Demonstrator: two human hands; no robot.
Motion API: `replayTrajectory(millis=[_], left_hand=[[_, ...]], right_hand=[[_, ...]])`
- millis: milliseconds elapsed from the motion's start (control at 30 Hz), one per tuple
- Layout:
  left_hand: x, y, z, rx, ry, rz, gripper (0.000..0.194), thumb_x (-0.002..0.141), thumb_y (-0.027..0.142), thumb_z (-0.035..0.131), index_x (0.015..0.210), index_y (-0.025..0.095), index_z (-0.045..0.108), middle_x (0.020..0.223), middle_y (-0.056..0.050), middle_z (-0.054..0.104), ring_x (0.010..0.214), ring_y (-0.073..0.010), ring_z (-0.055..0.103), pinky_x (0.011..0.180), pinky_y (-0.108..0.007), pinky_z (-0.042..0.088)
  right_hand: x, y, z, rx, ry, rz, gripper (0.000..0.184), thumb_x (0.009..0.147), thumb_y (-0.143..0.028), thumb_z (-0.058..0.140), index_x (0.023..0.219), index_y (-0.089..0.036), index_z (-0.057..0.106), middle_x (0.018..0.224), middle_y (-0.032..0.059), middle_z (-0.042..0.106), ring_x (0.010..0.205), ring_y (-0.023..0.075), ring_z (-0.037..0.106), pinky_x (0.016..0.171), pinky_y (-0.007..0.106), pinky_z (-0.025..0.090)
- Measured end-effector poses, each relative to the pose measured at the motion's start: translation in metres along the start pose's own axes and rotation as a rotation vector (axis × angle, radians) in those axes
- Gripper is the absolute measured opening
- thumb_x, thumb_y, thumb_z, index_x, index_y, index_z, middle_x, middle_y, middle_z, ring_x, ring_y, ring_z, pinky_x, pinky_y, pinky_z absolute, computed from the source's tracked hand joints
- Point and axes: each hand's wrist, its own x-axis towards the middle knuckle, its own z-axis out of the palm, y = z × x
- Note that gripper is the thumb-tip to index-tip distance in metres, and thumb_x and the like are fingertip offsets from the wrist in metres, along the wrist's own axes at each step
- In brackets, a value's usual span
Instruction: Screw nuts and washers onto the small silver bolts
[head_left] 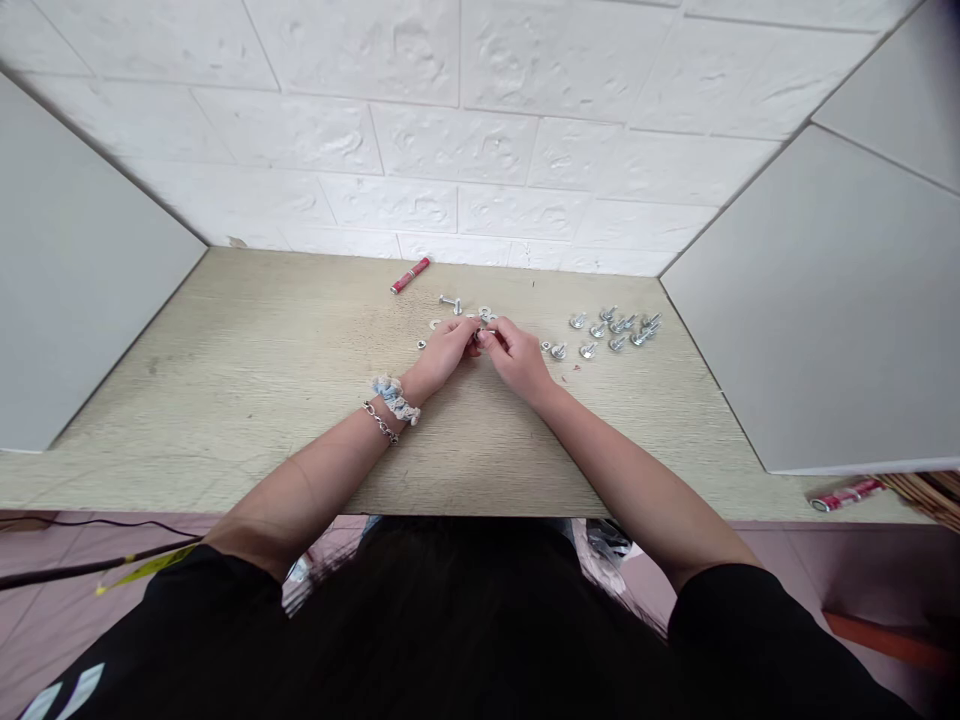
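Note:
My left hand (448, 348) and my right hand (516, 352) meet over the middle of the table, fingertips pinched together. Between them shows a small silvery metal fastener (479, 333); the fingers cover most of it, so its exact kind is hidden. Just beyond the fingertips lie several flat washers (486, 313). Two loose bolts (452, 303) are a little farther back, one of them standing on its head. A nut (421, 344) is left of my left hand, and another nut (545, 346) sits right of my right hand.
Several bolts fitted with washers (616, 323) are grouped on the right of the wooden table (300, 330). A red tube (409, 275) lies near the white brick wall (495, 150). Grey panels (810, 320) flank both sides. Another red tube (847, 494) is at the front right.

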Motion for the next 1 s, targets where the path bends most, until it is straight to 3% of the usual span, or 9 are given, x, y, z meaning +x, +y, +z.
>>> replayTrajectory(millis=[233,467,800,1000], left_hand=[[0.001,0.000,-0.002,-0.003,-0.016,-0.017,0.049,0.092,0.047,0.040,0.056,0.016,0.051,0.061,-0.002,0.054,0.056,-0.0092,0.048,0.060,-0.023,0.041],[0.001,0.000,-0.003,0.066,0.006,-0.049,0.051,0.090,0.053,0.041,0.057,0.017,0.053,0.064,-0.003,0.057,0.056,-0.0100,0.048,0.061,-0.023,0.041],[0.001,0.000,-0.007,0.097,-0.030,-0.055,0.051,0.088,0.055,0.038,0.059,0.016,0.054,0.063,-0.002,0.056,0.057,-0.0101,0.047,0.060,-0.023,0.041],[0.002,0.000,-0.007,0.097,-0.044,-0.051,0.051,0.090,0.053,0.035,0.059,0.016,0.052,0.062,-0.002,0.056,0.055,-0.0094,0.047,0.058,-0.022,0.042]], right_hand=[[0.000,-0.010,-0.016,-0.106,0.155,-0.084,0.036,0.089,-0.051,0.043,0.069,-0.022,0.048,0.060,-0.0010,0.048,0.057,0.0131,0.042,0.058,0.029,0.034],[0.007,-0.013,-0.046,-0.216,0.322,-0.079,0.043,0.089,-0.053,0.043,0.059,-0.023,0.039,0.055,-0.0013,0.040,0.055,0.0135,0.037,0.057,0.030,0.031],[0.022,0.011,-0.091,-0.660,0.189,0.111,0.026,0.089,-0.035,0.046,0.067,-0.021,0.049,0.069,0.0029,0.057,0.064,0.0168,0.046,0.060,0.029,0.026],[0.023,0.019,-0.096,-0.930,0.031,0.133,0.024,0.092,-0.033,0.045,0.082,-0.018,0.061,0.091,0.0096,0.065,0.081,0.0204,0.055,0.069,0.030,0.032]])
